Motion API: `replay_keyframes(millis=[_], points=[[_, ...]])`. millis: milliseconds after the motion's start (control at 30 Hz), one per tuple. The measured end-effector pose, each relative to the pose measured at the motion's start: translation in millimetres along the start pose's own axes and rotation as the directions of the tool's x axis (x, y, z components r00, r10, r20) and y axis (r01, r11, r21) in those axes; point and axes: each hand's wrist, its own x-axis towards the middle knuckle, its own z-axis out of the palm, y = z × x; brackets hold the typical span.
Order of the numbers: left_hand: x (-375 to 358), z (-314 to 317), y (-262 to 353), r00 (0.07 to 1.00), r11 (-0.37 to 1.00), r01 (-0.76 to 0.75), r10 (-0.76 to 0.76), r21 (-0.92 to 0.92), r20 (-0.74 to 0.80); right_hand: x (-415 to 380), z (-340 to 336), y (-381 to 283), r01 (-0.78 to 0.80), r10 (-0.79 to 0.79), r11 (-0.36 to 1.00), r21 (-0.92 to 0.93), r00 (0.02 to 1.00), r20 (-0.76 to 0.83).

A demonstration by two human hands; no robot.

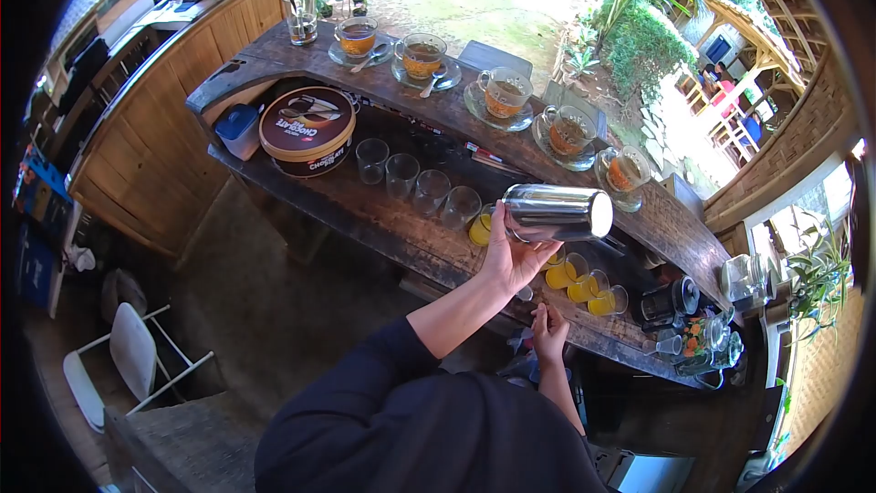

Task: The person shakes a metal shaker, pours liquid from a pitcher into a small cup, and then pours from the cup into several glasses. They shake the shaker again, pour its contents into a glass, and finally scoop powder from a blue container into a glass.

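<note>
My left hand (513,260) is wrapped round a shiny metal shaker cup (557,213), held up on its side above the lower counter. My right hand (549,330) is lower, by the counter's front edge, with its fingers curled; what it holds, if anything, is too small to make out. Beyond it stand several small glasses of yellow liquid (599,303), and another yellow glass (480,230) is partly behind the cup. To the left is a row of empty glasses (401,176).
Glass cups of tea (422,58) on saucers line the raised wooden counter (365,82). A round chocolate tub (307,131) and a blue box (238,131) sit at the left. Jars (721,347) crowd the right end. A folding chair (133,350) stands lower left. People sit outside.
</note>
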Motion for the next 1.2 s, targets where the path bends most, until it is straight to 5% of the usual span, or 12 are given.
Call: replay_keyframes(millis=[533, 633, 767, 833, 867, 900, 967, 1000, 1033, 1133, 1200], points=[[-4, 1, 7, 1.000, 0.999, 0.007, -0.006, -0.033, 0.027, 0, -1, 6, -0.021, 0.021, 1.000, 0.021, 1.000, 0.000], [-9, -2, 14, 0.990, 0.993, 0.118, -0.119, 0.026, 0.075, 5, 4, 4, 0.089, -0.087, 0.996, 0.025, 0.994, -0.067], [-20, -4, 28, 0.985, 0.840, 0.020, -0.108, 0.542, 0.131, 11, 12, -23, 0.155, -0.156, 0.987, -0.027, 0.986, -0.049], [-21, -17, 33, 0.991, 0.787, 0.009, -0.089, 0.616, 0.099, 11, 10, -53, 0.183, -0.133, 0.942, -0.281, 0.973, 0.188], [-24, -21, 35, 0.990, 0.783, 0.013, -0.095, 0.622, 0.100, 17, 12, -42, 0.067, 0.000, 0.962, -0.266, 0.969, 0.247], [-29, -23, 38, 0.990, 0.705, -0.061, -0.049, 0.707, 0.134, 21, 13, -36, 0.068, -0.003, 0.963, -0.261, 0.971, 0.241], [-37, -26, 40, 0.985, 0.609, -0.134, -0.004, 0.782, 0.172, 24, 15, -24, 0.348, -0.301, 0.921, -0.177, 0.922, 0.245], [-43, -21, 39, 0.976, 0.513, -0.208, 0.050, 0.833, 0.213, 16, 16, -42, 0.332, -0.327, 0.943, -0.019, 0.936, 0.129], [-51, -15, 39, 0.961, 0.405, -0.276, 0.100, 0.871, 0.258, 21, 16, -7, 0.218, -0.198, 0.969, -0.113, 0.966, 0.166], [-67, -7, 39, 0.962, 0.395, -0.270, 0.084, 0.878, 0.258, 22, 5, -24, 0.457, -0.395, 0.840, -0.291, 0.885, 0.247], [-74, -9, 38, 0.955, 0.373, -0.287, 0.037, 0.883, 0.295, 17, -4, -27, 0.317, -0.268, 0.917, -0.240, 0.939, 0.217]])
